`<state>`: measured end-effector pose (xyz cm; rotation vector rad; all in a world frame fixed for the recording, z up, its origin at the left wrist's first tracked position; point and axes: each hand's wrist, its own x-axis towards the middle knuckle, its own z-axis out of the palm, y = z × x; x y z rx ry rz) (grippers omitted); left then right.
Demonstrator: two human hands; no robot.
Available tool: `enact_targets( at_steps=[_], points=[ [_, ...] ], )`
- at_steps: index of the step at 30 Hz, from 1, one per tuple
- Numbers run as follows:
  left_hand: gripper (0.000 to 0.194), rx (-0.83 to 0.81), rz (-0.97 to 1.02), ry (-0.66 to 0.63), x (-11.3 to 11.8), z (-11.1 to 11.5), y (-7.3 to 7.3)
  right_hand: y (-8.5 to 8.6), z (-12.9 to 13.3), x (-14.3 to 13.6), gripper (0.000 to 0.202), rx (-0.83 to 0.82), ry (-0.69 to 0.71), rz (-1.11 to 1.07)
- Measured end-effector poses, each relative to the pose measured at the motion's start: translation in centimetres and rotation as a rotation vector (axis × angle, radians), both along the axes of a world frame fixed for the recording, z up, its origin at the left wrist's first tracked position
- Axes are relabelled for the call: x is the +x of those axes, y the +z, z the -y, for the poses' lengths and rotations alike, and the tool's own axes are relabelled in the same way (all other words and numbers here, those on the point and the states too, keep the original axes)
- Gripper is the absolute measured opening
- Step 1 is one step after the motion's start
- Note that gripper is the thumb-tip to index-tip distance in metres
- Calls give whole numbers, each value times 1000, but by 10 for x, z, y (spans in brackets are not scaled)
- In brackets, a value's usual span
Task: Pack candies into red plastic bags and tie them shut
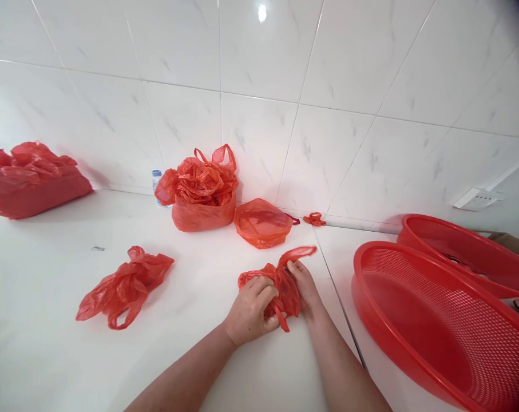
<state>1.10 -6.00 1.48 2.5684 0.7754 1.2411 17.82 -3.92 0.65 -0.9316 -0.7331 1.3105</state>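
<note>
Both hands are on a crumpled red plastic bag [287,289] over the white table. My left hand [256,306] closes its fingers on the bag's left and near side, where a short strip of plastic hangs below the fingertips. At the bag's right side, my right hand [302,286] grips it near the gathered top, its fingers partly hidden by the plastic. One loop handle sticks up and to the right past that hand. What the bag contains, if anything, cannot be seen. To the left lies another loose red plastic bag [128,286], flattened and creased.
Along the tiled wall stand a red bag stuffed with bags [204,214], a rounded red bag [263,223] and a bottle [157,180]. A larger red bundle [40,191] sits far left. Red baskets [371,309] occupy the right, beside a table seam.
</note>
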Motion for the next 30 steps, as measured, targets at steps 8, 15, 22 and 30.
enact_targets(
  at_steps=[8, 15, 22, 30],
  points=[
    [76, -119, -65, 298, -4, -13, -15, 3, 1, 1, 39, 64, 236, 109],
    [67, -231, -171, 322, -6, -18, -14, 2, 4, 1, 34, 49, 290, 120],
    [26, -384, -120, 473, -50, -14, 10, -8, -4, 8, 32, 34, 192, 69],
    [13, -507, -39, 762, -127, 18, 41, -15, -9, 13, 36, -37, 185, 105]
  ],
)
